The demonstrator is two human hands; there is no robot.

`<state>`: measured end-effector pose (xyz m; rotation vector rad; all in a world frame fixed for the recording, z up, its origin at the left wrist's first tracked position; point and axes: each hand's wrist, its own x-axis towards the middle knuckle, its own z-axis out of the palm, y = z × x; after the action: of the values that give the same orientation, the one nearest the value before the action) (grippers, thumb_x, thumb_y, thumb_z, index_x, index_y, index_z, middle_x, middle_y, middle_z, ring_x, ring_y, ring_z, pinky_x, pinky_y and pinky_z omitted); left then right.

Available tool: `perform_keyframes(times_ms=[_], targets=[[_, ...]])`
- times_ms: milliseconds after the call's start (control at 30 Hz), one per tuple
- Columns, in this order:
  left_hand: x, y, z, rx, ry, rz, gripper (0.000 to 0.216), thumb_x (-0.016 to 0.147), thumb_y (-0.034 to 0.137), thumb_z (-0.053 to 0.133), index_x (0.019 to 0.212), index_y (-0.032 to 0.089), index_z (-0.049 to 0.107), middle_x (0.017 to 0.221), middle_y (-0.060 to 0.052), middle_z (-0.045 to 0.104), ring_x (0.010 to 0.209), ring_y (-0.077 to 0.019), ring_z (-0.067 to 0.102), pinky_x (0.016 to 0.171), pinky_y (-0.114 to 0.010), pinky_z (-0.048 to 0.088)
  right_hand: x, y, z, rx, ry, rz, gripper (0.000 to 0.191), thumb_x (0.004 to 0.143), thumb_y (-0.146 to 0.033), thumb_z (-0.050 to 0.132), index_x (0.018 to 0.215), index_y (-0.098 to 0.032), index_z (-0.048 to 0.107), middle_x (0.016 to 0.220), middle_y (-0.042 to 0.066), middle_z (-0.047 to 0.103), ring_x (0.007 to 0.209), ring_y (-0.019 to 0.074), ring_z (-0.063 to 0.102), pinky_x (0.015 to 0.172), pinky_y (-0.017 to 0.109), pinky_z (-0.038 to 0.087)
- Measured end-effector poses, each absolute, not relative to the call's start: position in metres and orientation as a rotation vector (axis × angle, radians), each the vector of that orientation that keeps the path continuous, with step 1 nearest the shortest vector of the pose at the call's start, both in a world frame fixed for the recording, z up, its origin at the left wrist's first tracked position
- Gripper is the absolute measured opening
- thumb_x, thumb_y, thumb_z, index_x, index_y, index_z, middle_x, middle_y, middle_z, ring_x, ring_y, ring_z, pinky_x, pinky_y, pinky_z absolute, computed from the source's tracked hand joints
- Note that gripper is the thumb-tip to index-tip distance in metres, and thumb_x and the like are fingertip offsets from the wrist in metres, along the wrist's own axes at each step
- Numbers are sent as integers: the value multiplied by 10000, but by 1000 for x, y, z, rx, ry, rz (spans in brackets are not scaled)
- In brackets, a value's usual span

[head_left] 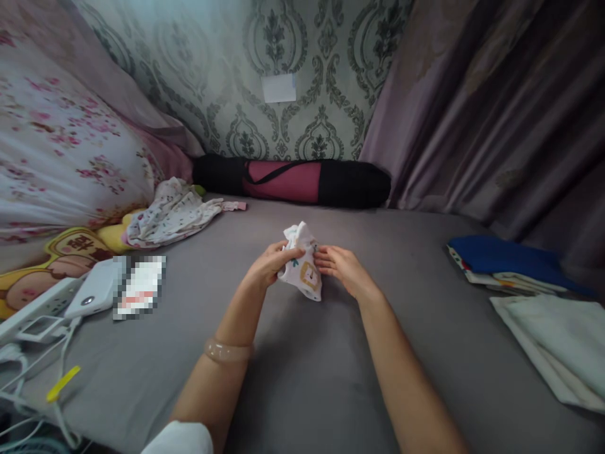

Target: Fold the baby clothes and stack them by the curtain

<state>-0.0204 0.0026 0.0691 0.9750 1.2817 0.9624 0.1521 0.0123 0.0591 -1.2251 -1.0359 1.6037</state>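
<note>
A small white cloth piece [302,271], printed with a tan lion and green leaves, is held up bunched above the bed. My left hand [271,261] is closed on its left side, the thumb lying across the front. At the cloth's right edge is my right hand [343,268], its fingers stretched out and close together, the tips at or touching the fabric. Whether the cloth is a garment I cannot tell, since it is crumpled. The fingers behind it are partly hidden.
Grey bedding [302,378] lies beneath. A black and maroon long bag [283,181] rests along the wall. At left are a printed garment [174,214], a power strip [42,309], a white device [99,287] and cables. Blue folded fabric [510,258] and pale folded cloth [562,340] lie right.
</note>
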Motion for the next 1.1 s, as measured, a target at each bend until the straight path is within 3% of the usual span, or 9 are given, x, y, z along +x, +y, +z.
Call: perform_keyframes(times_ms=[167, 367, 533, 800, 967, 1100], targets=[[-20, -19, 106, 1583, 1906, 962, 164, 770, 306, 579, 844, 163, 612, 639, -5, 574, 647, -163, 583, 585, -251, 412, 142, 3, 70, -989, -944, 1833, 294, 955, -299, 387, 1087, -140, 596, 1115, 135, 683, 911, 172, 671, 830, 323, 517], [-14, -27, 104, 2009, 2348, 748, 154, 852, 279, 500, 947, 190, 582, 918, -82, 626, 885, -218, 578, 719, -284, 407, 137, 3, 63, -1025, -873, 1916, 377, 976, -356, 327, 1174, -128, 554, 1199, 165, 641, 895, 178, 672, 879, 356, 500], [6, -17, 75, 2031, 2298, 499, 207, 888, 266, 450, 1024, 173, 575, 984, -126, 618, 921, -245, 587, 743, -303, 423, 139, 9, 52, -1121, -776, 1909, 389, 988, -401, 301, 1195, -165, 530, 1108, 131, 674, 836, 164, 672, 816, 334, 516], [39, -20, 40, 2148, 2008, 550, 153, 859, 224, 499, 961, 151, 585, 1013, -153, 613, 1000, -274, 558, 842, -357, 438, 147, 20, 36, -1152, -922, 1760, 480, 972, -494, 254, 1087, -203, 618, 990, 57, 718, 815, 151, 659, 701, 257, 499], [51, -23, 27, 2200, 1725, 738, 167, 861, 270, 525, 888, 128, 607, 946, -150, 621, 946, -255, 564, 857, -357, 444, 153, 29, 14, -1259, -1011, 1523, 397, 860, -521, 484, 982, -179, 644, 935, 53, 721, 841, 178, 656, 736, 264, 491], [54, -21, 33, 2151, 1426, 781, 142, 816, 166, 499, 795, 136, 636, 865, -95, 659, 802, -190, 593, 760, -283, 456, 159, 34, 2, -1367, -1130, 1255, 266, 750, -305, 617, 970, -156, 631, 926, 41, 715, 863, 182, 644, 801, 285, 485]])
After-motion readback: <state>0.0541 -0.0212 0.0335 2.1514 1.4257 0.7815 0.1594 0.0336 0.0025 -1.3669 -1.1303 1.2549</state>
